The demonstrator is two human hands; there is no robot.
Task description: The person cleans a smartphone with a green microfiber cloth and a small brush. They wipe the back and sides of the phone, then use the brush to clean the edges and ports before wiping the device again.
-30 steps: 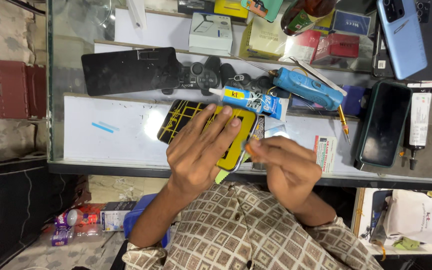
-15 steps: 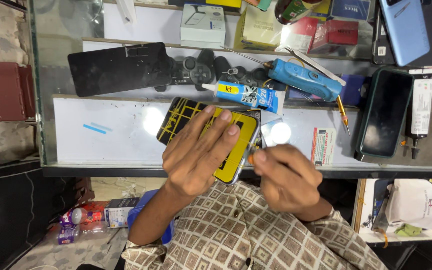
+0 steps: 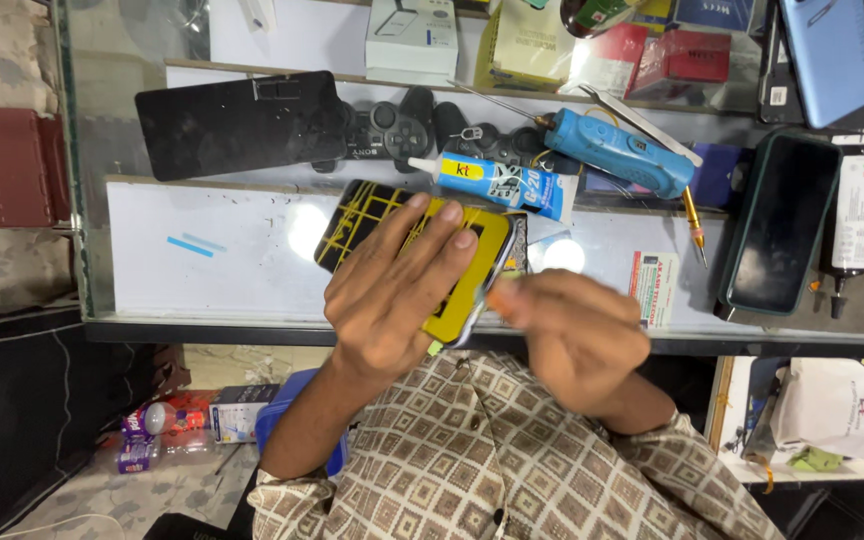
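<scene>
A phone [image 3: 377, 218] wrapped in yellow and black tape lies tilted on the glass counter [image 3: 232, 255]. My left hand [image 3: 397, 295] is spread flat over it, fingers pointing away from me, and holds it down. My right hand [image 3: 577, 335] is blurred by motion. Its fingertips are bunched at the phone's lower right edge and seem to pinch that edge. Whether they hold something small is hidden.
Behind the phone lie a white and blue glue tube [image 3: 502, 183], a blue power tool [image 3: 617, 152], a black game controller [image 3: 402, 125] and a black screen panel [image 3: 242, 122]. A dark green phone case [image 3: 780, 225], a screwdriver [image 3: 695, 225] and a black tube [image 3: 852, 215] are at the right.
My right hand has slid left and down along the phone's edge and is now blurred. My left hand stays pressed on the phone.
</scene>
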